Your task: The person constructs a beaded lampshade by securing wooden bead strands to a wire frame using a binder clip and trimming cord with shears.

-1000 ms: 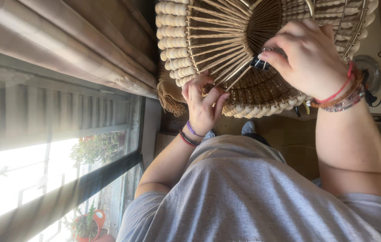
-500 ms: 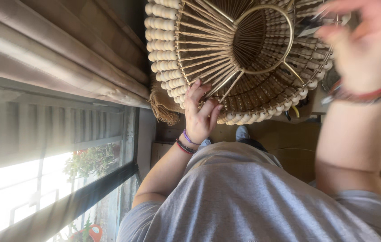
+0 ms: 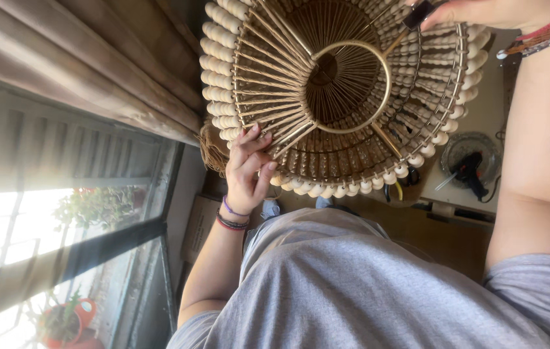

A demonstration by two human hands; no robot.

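We hold the round beaded wire frame (image 3: 339, 97) up before us; our left hand (image 3: 247, 169), at its lower rim, grips the spokes to steady it. At the frame's upper edge, our right hand (image 3: 482, 13) pinches a small dark tool (image 3: 417, 14)

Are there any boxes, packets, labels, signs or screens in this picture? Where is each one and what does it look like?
Cardboard box: on the floor by the window, beside the left hand's wrist; flat, brown, plain as far as can be seen.
No labels, signs or screens can be made out.
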